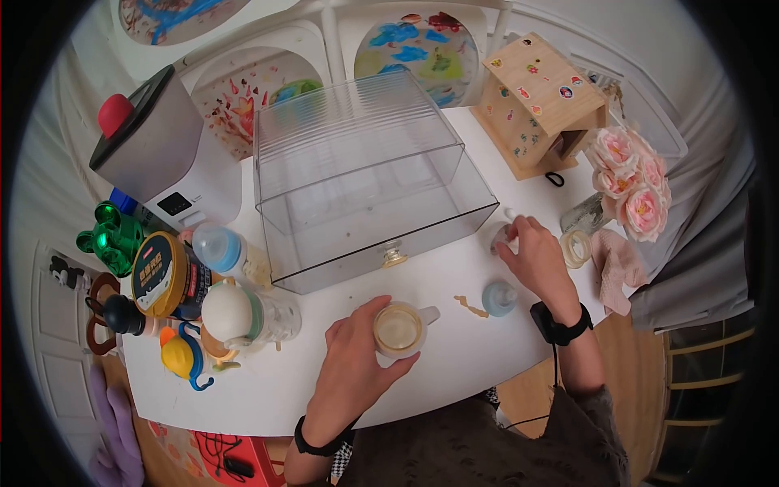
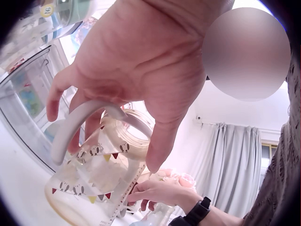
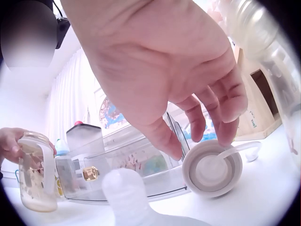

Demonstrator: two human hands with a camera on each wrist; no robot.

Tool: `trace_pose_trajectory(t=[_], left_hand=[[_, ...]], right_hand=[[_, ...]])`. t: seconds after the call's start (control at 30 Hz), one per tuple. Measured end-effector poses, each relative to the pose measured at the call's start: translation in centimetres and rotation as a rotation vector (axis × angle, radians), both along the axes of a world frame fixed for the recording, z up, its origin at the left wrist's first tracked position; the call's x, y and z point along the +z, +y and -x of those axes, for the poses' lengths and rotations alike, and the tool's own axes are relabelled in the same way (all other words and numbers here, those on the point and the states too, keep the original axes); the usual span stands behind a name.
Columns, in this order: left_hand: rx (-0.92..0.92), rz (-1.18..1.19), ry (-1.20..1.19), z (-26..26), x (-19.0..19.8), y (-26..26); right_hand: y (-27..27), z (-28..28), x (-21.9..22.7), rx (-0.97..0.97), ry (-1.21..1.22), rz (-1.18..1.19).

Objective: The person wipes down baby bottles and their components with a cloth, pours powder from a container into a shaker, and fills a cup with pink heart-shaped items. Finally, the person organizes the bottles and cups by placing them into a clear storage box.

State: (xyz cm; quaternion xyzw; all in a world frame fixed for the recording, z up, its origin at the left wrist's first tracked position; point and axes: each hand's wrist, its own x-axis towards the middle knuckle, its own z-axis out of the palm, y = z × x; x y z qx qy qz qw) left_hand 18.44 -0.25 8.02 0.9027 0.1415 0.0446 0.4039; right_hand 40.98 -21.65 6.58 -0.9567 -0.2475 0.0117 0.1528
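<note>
My left hand (image 1: 350, 361) curls its thumb and fingers round the neck of a lidless clear baby bottle (image 1: 399, 329). In the left wrist view the bottle (image 2: 94, 183) shows printed dogs, flags and a pale side handle (image 2: 70, 129). At the right, my right hand (image 1: 540, 253) pinches a round grey-white lid with a bent straw (image 3: 212, 168), tipped on its edge on the table. Nearer the table's front, a light blue bottle teat (image 1: 499, 298) stands beside a thin tan strip (image 1: 471, 306). An open clear bottle (image 1: 576, 248) is just right of my right hand.
Behind my hands stands a clear plastic box (image 1: 365, 195). A tub (image 1: 166, 276), blue-collared bottle (image 1: 219, 247) and white-topped cup (image 1: 231, 312) crowd the left, before a grey-white appliance (image 1: 162, 146). Right: wooden house (image 1: 535, 105), pink flowers (image 1: 629, 174), pink cloth (image 1: 614, 270).
</note>
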Motion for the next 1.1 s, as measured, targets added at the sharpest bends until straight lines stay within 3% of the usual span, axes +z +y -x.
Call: trace_pose_trajectory(t=[0.13,0.2,0.53,0.63,0.67,0.8,0.97,1.03,1.1], left_hand=[[-0.041,-0.023,-0.040,0.1,0.1,0.0],[-0.018,-0.002,-0.018,0.3,0.1,0.0],[-0.033,0.038,-0.066,0.9,-0.5,0.1],[-0.004,0.099,-0.023,1.2,-0.4,0.1],[0.020,0.181,0.029,1.4,-0.3,0.2],[0.076,0.141,0.042,2.0,-0.5,0.5],[0.037,0.171,-0.115,2.1,-0.8,0.3],[0.028,0.216,-0.127,2.0,-1.1,0.4],[0.007,0.265,-0.140,1.8,-1.4,0.3]], right_hand=[[0.9,0.0,-0.6,0.053,-0.044,-0.017],[1.0,-0.2,-1.2,0.132,-0.025,0.170],[0.5,-0.4,-2.9,0.240,-0.002,0.122],[0.2,0.8,-0.2,0.332,0.072,0.057],[0.1,1.4,0.6,0.316,0.051,0.034],[-0.6,4.1,5.3,0.291,-0.062,-0.185],[-1.4,7.0,9.2,0.285,0.018,-0.366],[-1.7,7.5,9.1,0.383,-0.115,-0.361],[-2.0,8.6,8.9,0.394,-0.019,-0.707]])
